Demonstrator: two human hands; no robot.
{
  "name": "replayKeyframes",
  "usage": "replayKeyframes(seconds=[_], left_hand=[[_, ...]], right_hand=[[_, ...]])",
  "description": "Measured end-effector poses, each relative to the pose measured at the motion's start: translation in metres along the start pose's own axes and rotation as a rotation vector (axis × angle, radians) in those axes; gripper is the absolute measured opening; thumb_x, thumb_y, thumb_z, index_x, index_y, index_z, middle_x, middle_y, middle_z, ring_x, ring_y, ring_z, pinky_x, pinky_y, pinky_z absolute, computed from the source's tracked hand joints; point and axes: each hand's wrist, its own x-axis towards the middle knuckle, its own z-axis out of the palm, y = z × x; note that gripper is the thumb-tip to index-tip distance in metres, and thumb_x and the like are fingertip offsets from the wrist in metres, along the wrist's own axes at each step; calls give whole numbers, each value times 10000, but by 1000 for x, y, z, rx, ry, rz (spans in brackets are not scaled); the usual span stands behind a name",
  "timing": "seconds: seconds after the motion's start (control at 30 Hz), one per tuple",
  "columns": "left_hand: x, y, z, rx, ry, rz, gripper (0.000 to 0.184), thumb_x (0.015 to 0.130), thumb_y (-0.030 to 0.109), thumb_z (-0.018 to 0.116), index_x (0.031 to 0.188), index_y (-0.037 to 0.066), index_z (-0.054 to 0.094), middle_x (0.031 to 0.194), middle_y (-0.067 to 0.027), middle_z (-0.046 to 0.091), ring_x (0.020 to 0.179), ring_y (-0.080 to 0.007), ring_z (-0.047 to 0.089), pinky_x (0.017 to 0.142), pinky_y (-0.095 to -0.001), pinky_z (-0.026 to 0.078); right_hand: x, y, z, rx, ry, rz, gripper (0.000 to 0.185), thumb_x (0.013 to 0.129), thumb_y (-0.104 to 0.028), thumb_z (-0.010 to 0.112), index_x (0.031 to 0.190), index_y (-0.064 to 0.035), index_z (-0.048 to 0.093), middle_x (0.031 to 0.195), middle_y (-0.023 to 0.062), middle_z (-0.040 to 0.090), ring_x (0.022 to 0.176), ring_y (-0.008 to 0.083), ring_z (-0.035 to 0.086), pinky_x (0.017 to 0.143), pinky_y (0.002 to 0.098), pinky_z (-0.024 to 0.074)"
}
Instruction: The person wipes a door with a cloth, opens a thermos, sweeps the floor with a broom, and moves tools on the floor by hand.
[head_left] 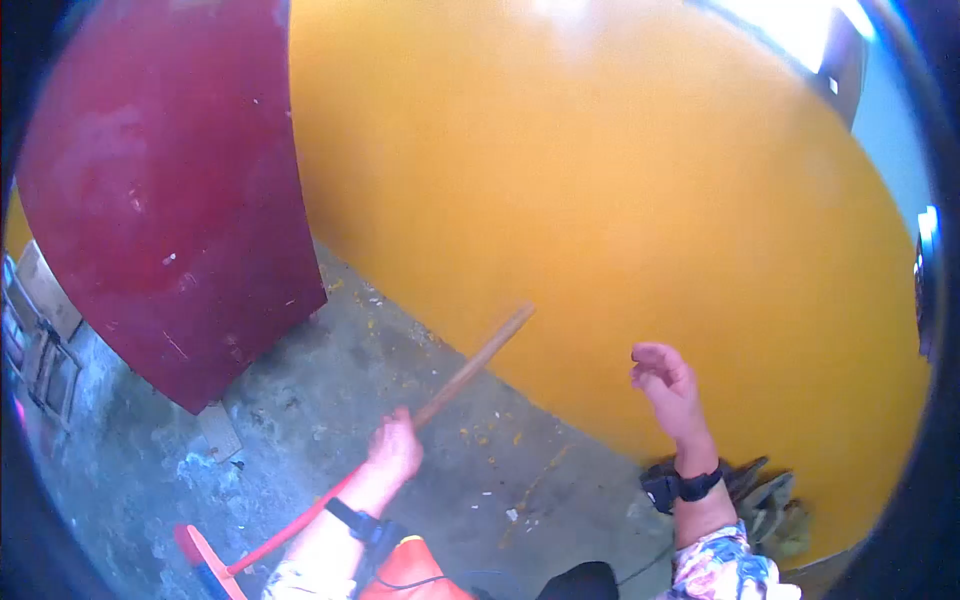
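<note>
A broom with a wooden upper handle [475, 365] and a red lower part slants across the lower left. My left hand [396, 447] is wrapped round its handle, near where wood meets red. The broom head [205, 562], red with dark bristles, is at the bottom left above the floor. My right hand [665, 385] is raised in front of the yellow wall panel [600, 200], apart from the broom, with curled fingers and nothing visible in it. Both wrists wear dark bands.
A dark red panel [190, 200] stands at the left, its lower corner near the grey floor [340, 400]. Metal frames [50, 375] are at the far left. Crumpled cloth [780, 505] lies by the yellow panel at the lower right. White scraps dot the floor.
</note>
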Motion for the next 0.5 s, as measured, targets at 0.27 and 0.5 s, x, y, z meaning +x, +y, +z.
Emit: replayKeyframes(seconds=[0.27,0.5], left_hand=[[-41,59,-78,-177,-27,73,285,736,15,489,993,-12,368,987,-277,412,809,-426,549,708,-475,469],[-83,71,-131,-280,-24,53,280,729,21,505,965,3,355,962,-230,408,783,-408,557,698,-464,478]], right_hand=[[69,-146,-6,811,-17,19,426,786,-143,541,1169,-47,383,946,128,536,735,181,530,655,292,437],[64,-322,4,1230,-623,-201,987,684,-576,585,1354,-109,30,1321,151,279,1064,286,407,736,398,418]])
